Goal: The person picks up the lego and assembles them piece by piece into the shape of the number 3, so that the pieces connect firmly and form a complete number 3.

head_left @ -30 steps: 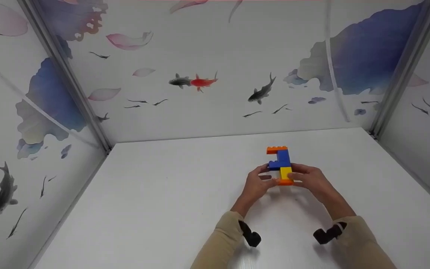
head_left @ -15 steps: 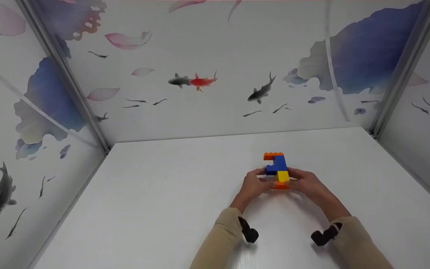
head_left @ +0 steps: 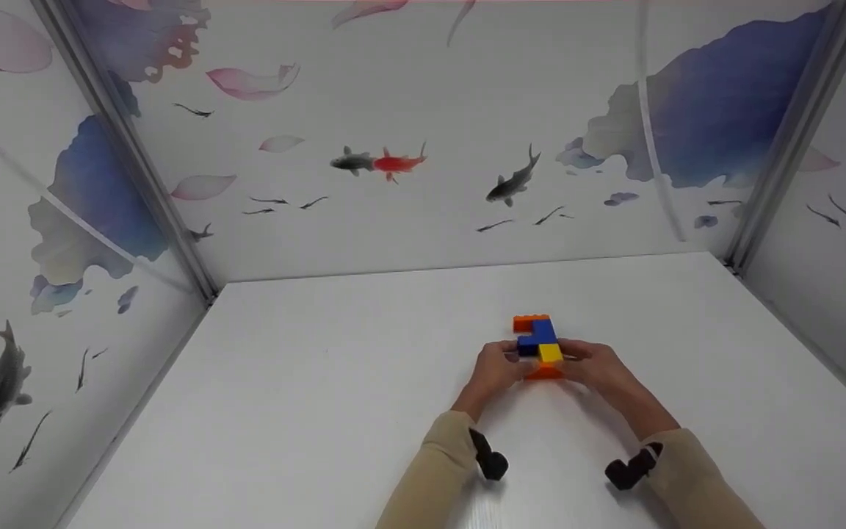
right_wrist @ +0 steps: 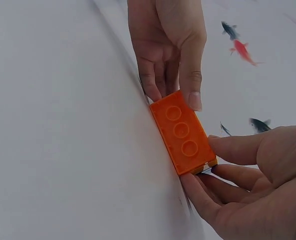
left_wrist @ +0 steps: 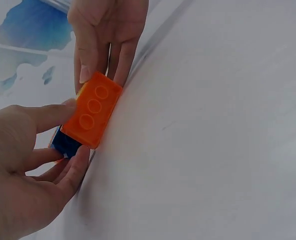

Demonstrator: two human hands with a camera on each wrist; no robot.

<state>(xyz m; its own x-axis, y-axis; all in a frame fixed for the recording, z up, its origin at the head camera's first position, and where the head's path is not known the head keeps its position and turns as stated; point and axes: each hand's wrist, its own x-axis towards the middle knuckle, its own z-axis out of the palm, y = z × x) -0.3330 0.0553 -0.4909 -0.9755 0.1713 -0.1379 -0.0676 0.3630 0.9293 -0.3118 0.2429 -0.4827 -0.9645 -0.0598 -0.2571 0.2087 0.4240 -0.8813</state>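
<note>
A toy-brick build of orange, blue and yellow bricks (head_left: 543, 332) lies between both hands, low over the white table. One orange brick (left_wrist: 94, 110) faces the wrist cameras with its hollow underside and round tubes showing. From the left, my left hand (head_left: 495, 371) pinches the build, thumb at the orange brick and fingers by the blue brick (left_wrist: 67, 144). My right hand (head_left: 599, 367) grips it from the right, thumb at the near end beside the yellow brick (head_left: 550, 353). In the right wrist view the orange brick (right_wrist: 182, 132) hides most of the build behind it.
The white table (head_left: 305, 397) spreads to the left and in front of the build. A back wall (head_left: 423, 228) with painted fish rises behind it, and side walls stand left and right. Black wrist cameras (head_left: 493, 464) sit at both sleeves.
Both hands have brought the build toward me and slightly left, lower in the head view. Its far end has tipped down, so it looks shorter. Both hands keep hold of it.
</note>
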